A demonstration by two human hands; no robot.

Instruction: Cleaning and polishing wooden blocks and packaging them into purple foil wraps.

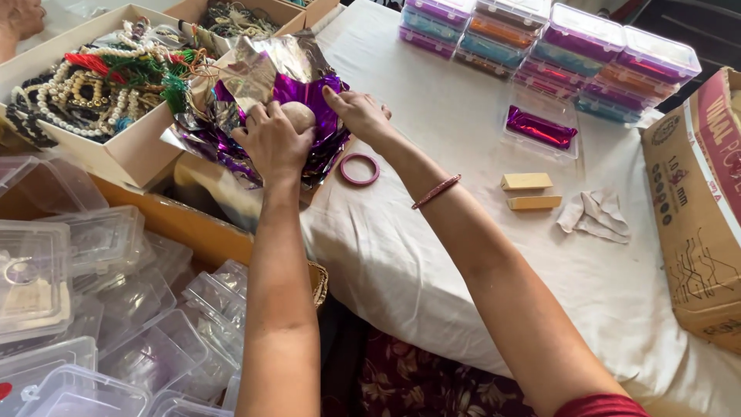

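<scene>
Both hands are down in a heap of purple foil (309, 96), crinkled and shiny, piled at the far left edge of the counter (432, 255) where the white cloth meets the boxes. The left hand (272, 143) has its fingers curled over a small tan lump (299, 116) nested in the foil, grasping it from above. The right hand (361, 114) lies just beside it, fingers pressed flat on the foil's right side, gripping nothing that I can see; a thin red bangle (436, 191) circles that wrist.

A pink ring (360, 169) lies flat on the cloth, just near of the right hand. Left of the foil sits an open cardboard box (123, 150) full of white beads (58, 100) and tangled red and green cord. Further right on the cloth, 2 small wooden blocks (529, 191) lie side by side, with a crumpled scrap of cloth (596, 215) next to them. Beyond those is a clear case (542, 127) holding purple foil, and at the far edge, stacks of lidded plastic cases (556, 42) with coloured contents. A big brown carton (695, 208) stands at the right edge. Near left, below the counter, empty clear tubs (100, 309) are heaped together.
</scene>
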